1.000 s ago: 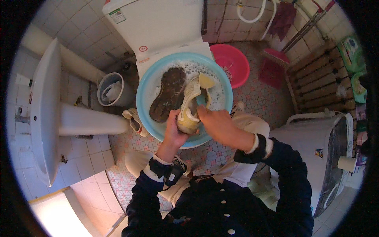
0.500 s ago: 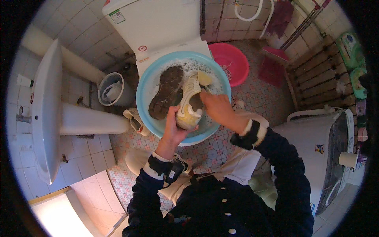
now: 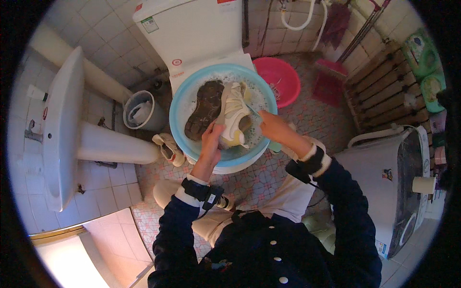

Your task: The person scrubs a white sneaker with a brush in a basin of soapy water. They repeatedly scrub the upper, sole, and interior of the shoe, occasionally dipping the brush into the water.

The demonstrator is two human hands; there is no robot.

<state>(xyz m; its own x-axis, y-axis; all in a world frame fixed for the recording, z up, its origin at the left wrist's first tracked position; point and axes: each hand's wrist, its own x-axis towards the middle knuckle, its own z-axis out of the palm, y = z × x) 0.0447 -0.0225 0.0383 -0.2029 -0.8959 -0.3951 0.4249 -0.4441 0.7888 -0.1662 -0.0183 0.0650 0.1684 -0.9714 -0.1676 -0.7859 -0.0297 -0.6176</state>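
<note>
A light blue basin (image 3: 175, 120) of sudsy water rests on the toilet. In it lies one shoe (image 3: 203, 110) with its dark brown sole up. My left hand (image 3: 211, 140) is closed on the near left side of a wet cream-and-yellow sneaker (image 3: 234, 115), tilted beside that sole. Over the basin's right side, my right hand (image 3: 276, 127) is closed round a thin light blue handle (image 3: 252, 111) whose tip touches the sneaker's upper. Its working end is too small to make out. Just below this hand shows a teal piece (image 3: 274, 146), mostly hidden.
Behind the basin is the toilet (image 3: 206, 43), with a pink basin (image 3: 288, 81) to its right. A bucket (image 3: 139, 115), a light shoe (image 3: 169, 150) and a pedestal sink (image 3: 67, 129) are at left. On the right stand a washing machine (image 3: 372, 177) and a pink dustpan (image 3: 329, 84).
The sneaker has turned, so its side and upper now show more. My right hand has drawn back rightward from the shoe opening, and the blue handle has come into sight.
</note>
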